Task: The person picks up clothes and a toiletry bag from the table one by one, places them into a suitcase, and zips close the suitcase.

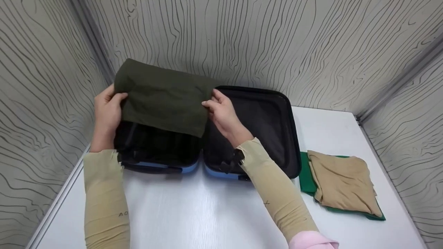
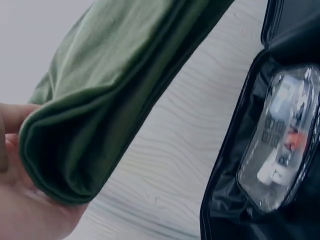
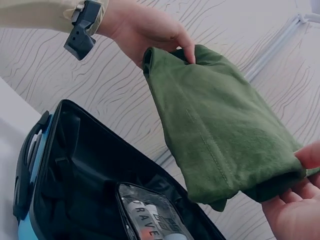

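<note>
A folded dark green garment (image 1: 162, 97) is held up above the left half of an open suitcase (image 1: 180, 160). My left hand (image 1: 108, 109) pinches its left edge, thumb in front. At the opposite edge, my right hand (image 1: 223, 112) grips the cloth between thumb and fingers. The left wrist view shows the folded layers of the garment (image 2: 100, 100) curving at the side by my left hand (image 2: 40, 215). Below the cloth, a clear zip pouch (image 2: 280, 140) with small bottles lies inside the suitcase; the right wrist view also shows this pouch (image 3: 150, 215).
The suitcase's other half (image 1: 259, 124), black-lined with a blue shell, lies open on the right. Beside it on the white table (image 1: 166, 214) are a folded tan garment (image 1: 342, 180) and a green one (image 1: 306, 174) beneath. Patterned walls (image 1: 242, 41) enclose the table.
</note>
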Motion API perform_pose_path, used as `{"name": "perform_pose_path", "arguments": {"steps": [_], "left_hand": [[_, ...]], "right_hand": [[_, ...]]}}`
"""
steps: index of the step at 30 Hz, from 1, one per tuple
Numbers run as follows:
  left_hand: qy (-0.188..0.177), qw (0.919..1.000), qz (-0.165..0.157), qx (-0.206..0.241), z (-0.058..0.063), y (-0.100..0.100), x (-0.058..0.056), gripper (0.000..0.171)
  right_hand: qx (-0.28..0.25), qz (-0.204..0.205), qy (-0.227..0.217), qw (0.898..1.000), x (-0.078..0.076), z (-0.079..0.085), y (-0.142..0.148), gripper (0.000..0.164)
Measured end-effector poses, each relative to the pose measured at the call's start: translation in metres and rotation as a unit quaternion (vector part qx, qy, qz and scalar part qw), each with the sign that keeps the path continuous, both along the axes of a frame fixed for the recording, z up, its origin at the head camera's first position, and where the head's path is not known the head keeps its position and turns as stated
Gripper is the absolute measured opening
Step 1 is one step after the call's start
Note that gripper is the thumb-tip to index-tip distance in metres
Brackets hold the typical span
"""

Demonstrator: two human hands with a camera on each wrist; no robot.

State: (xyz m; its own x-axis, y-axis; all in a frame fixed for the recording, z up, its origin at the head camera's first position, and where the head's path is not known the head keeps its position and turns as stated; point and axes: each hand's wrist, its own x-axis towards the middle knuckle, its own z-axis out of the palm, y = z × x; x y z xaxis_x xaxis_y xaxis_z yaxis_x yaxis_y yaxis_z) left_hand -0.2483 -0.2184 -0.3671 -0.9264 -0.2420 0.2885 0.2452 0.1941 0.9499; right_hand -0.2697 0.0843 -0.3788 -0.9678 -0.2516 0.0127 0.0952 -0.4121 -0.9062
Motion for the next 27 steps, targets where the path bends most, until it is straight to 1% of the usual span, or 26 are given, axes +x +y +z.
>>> {"name": "perform_pose_path", "arguments": {"steps": [3, 5, 7, 8, 10, 12, 14, 17, 19, 22, 24, 27], "left_hand": [[0.0, 0.9998, 0.017, 0.011, -0.004, -0.007, -0.002, 0.028], [-0.004, 0.9991, 0.029, 0.032, -0.009, -0.01, -0.005, 0.027], [0.0, 0.9977, 0.042, 0.053, -0.014, -0.012, -0.007, 0.024], [0.001, 0.9969, 0.051, 0.06, -0.018, -0.013, -0.009, 0.025], [0.004, 0.9954, 0.072, 0.063, -0.026, -0.013, -0.012, 0.032], [-0.001, 0.9945, 0.094, 0.047, -0.033, -0.013, -0.014, 0.038], [-0.017, 0.9933, 0.113, 0.018, -0.039, -0.015, -0.015, 0.04], [-0.046, 0.9899, 0.132, -0.024, -0.047, -0.018, -0.017, 0.043], [-0.061, 0.9877, 0.136, -0.047, -0.051, -0.02, -0.018, 0.044], [-0.087, 0.9851, 0.129, -0.074, -0.058, -0.025, -0.017, 0.044], [-0.112, 0.9827, 0.117, -0.089, -0.063, -0.028, -0.017, 0.044], [-0.158, 0.9771, 0.088, -0.112, -0.069, -0.031, -0.015, 0.044]], "right_hand": [[0.002, 0.004, -0.003, 1.0, -0.002, -0.003, -0.008, 0.062], [0.007, 0.009, -0.001, 1.0, -0.002, -0.006, -0.012, 0.06], [0.011, 0.017, 0.002, 1.0, -0.002, -0.01, -0.017, 0.06], [0.016, 0.02, 0.003, 1.0, -0.002, -0.013, -0.019, 0.061], [0.027, 0.022, 0.006, 0.999, -0.001, -0.019, -0.023, 0.061], [0.046, 0.019, 0.008, 0.999, 0.0, -0.027, -0.027, 0.062], [0.069, 0.01, 0.007, 0.998, 0.001, -0.036, -0.031, 0.062], [0.095, -0.002, 0.002, 0.995, 0.004, -0.048, -0.038, 0.064], [0.117, -0.011, -0.005, 0.993, 0.007, -0.056, -0.043, 0.067], [0.158, -0.022, -0.015, 0.987, 0.01, -0.066, -0.048, 0.074], [0.189, -0.027, -0.022, 0.981, 0.012, -0.072, -0.051, 0.077], [0.223, -0.033, -0.03, 0.974, 0.013, -0.079, -0.053, 0.079]]}}
